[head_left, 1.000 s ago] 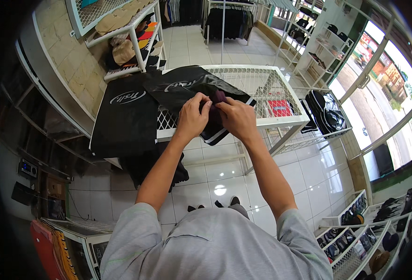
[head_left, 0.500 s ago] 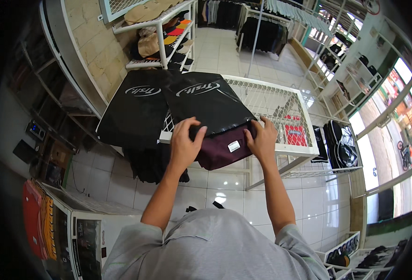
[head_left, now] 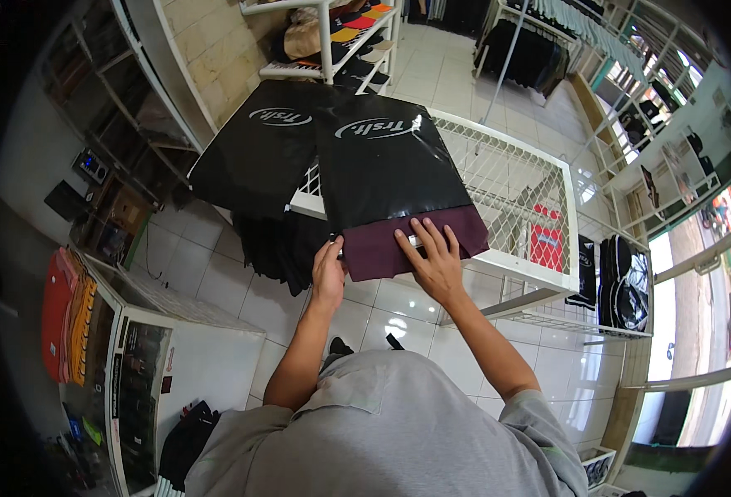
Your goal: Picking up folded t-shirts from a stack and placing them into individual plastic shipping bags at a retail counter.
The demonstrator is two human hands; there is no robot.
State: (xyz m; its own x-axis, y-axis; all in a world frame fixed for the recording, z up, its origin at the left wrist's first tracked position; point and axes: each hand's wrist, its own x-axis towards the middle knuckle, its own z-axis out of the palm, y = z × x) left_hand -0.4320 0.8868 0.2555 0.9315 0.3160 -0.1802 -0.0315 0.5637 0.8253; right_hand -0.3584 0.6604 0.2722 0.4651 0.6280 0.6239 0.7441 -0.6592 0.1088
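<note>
A folded maroon garment (head_left: 369,253) sticks out of the near opening of a black plastic bag (head_left: 394,178) with a silver print. My left hand (head_left: 329,272) pinches the near left corner of the bag, beside the garment's edge. Flat across the garment, with fingers spread, lies my right hand (head_left: 433,261), partly covering a small white label. A second black plastic bag (head_left: 253,161) rests to the left, its right edge close to the first. Both bags lie on a white metal mesh table (head_left: 510,178).
Dark garments (head_left: 278,244) hang below the table's left side. A red printed item (head_left: 546,247) shows at the table's right. Beyond stand a white cap rack (head_left: 328,41) and clothes rails (head_left: 527,54). A white cabinet (head_left: 208,348) stands at lower left.
My right hand has gone from the bag's right corner to lying flat on the garment. My left hand has moved to the bag's left corner. The view has shifted.
</note>
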